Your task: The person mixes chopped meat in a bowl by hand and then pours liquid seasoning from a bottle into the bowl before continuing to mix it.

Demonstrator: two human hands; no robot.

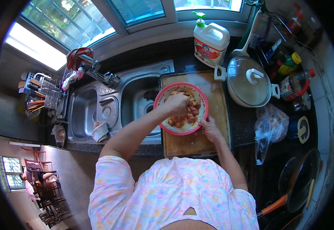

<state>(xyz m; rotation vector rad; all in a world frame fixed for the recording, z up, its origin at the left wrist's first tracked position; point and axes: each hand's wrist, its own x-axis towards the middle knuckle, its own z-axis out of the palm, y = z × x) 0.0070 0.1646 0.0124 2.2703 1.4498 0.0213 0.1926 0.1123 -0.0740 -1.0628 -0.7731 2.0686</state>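
A round bowl (181, 132) with a pink-red rim and a patterned inner wall rests on a wooden cutting board (197, 146). Raw meat pieces (191, 115), wet and pinkish, lie in it. My left hand (178, 104) reaches down into the bowl from the left, its fingers curled in among the meat. The fingertips are hidden, so I cannot tell whether they grip a piece. At the bowl's lower right, my right hand (210, 128) grips the rim, the thumb on top and the other fingers mostly hidden below.
Left of the board is a steel double sink (83, 110) with a faucet (109, 79) and a cloth (100, 132). To the right stand a lidded pot (243, 83), a plastic bag (271, 123) and a frying pan (303, 181). A pump jug (211, 43) stands behind. A person sits far left.
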